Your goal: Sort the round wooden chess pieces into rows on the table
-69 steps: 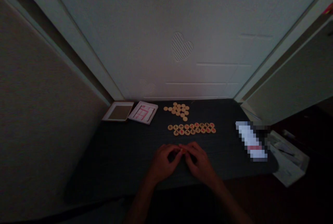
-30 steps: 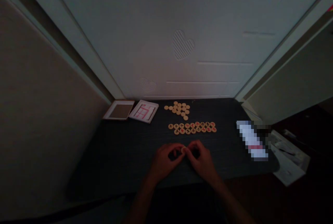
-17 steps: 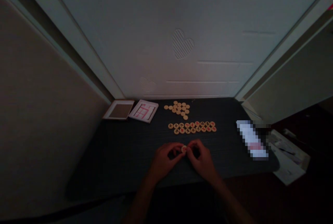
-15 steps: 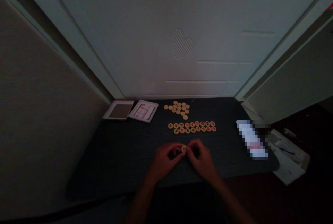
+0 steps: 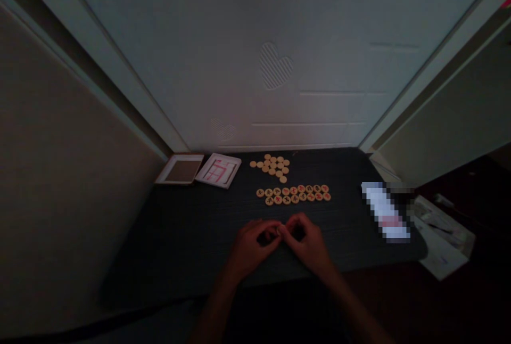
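Observation:
My left hand (image 5: 253, 243) and my right hand (image 5: 305, 237) meet over the dark table, their fingertips pinched together on one round Chinese chess piece (image 5: 278, 231). Fingers cover most of that piece; only a bit of its edge shows. Just beyond my hands, two rows of wooden Chinese chess pieces (image 5: 295, 198) lie with red and black characters facing up. Farther back is a loose cluster of pieces (image 5: 273, 165) showing plain faces, with no characters visible.
The dark table (image 5: 179, 243) stands against a pale door with heart patterns (image 5: 275, 66). At the back left lie an open box half (image 5: 163, 174) and a white tray with red markings (image 5: 219, 170). A blurred-out bright object (image 5: 385, 213) lies at the right; beyond the edge sits a white box (image 5: 443, 264).
My fingers have turned the chess piece between them, and my right thumb now covers its marked face. The view has shifted slightly; the rows and the cluster stay as they were.

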Tool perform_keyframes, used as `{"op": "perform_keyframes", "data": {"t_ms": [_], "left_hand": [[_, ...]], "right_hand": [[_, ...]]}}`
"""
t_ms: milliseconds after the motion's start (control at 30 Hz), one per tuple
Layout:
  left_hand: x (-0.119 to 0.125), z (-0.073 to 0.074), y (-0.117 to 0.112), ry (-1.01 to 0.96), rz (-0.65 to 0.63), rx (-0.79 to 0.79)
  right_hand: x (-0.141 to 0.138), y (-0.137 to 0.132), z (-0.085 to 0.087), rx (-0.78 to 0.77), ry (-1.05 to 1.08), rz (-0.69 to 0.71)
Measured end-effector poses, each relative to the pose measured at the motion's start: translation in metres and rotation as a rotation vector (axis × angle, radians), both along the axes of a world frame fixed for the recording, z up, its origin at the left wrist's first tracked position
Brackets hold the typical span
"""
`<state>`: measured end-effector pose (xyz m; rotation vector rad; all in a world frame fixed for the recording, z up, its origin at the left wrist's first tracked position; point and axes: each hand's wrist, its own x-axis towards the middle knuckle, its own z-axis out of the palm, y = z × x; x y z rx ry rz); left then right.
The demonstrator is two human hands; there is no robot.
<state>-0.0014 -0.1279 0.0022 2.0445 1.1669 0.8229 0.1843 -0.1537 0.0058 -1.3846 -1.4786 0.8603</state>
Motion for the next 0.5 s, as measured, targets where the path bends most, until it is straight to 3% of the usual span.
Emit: {"op": "perform_keyframes", "data": {"t_ms": [267, 500], "left_hand": [[0.0024, 0.0009, -0.0001, 0.014, 0.028, 0.009], [-0.0016, 0.0026, 0.0016, 0.025, 0.149, 0.066]], "right_hand": [[-0.0001, -0.0007, 0.0026, 0.016, 0.011, 0.015], [0.006, 0.0006, -0.0052, 0.006, 0.076, -0.022]]}}
